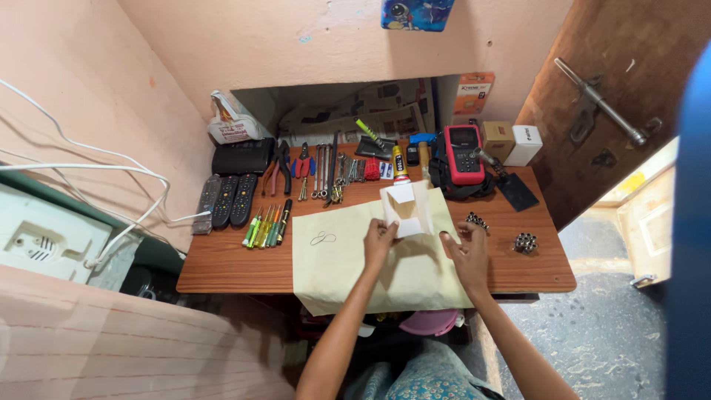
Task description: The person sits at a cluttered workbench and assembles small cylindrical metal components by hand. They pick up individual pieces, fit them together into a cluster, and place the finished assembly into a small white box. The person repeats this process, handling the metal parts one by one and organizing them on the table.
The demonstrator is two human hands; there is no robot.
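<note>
1. Two bare hands are seen over the bench (222, 267). The left hand (380, 238) is closed on the lower left edge of a folded white paper piece (404, 209); the right hand (468, 250) is rested on the cream sheet (341, 267) with its fingers curled, just right of the paper piece, and whether anything is pinched in it cannot be told.
2. One folded white paper piece is counted. It is held upright near the far edge of the cream sheet, at the middle of the bench. Its long axis is set roughly vertical, with the top pointed away from the person and the open fold faced toward them.
3. One cream sheet is laid flat, with its near edge hung over the front of the bench. A small pencilled loop (323, 238) is marked on its left part.
4. Three remote controls (226, 200) are lined up at the left, long axes run away from the person.
5. About five screwdrivers (268, 226) are laid side by side next to them.
6. One red meter (464, 154) is placed at the back right.
7. Two clusters of small metal pieces (525, 242) are set right of the sheet.
8. A row of pliers and spanners (318, 172) is ranged along the back; the exact count cannot be told.
</note>
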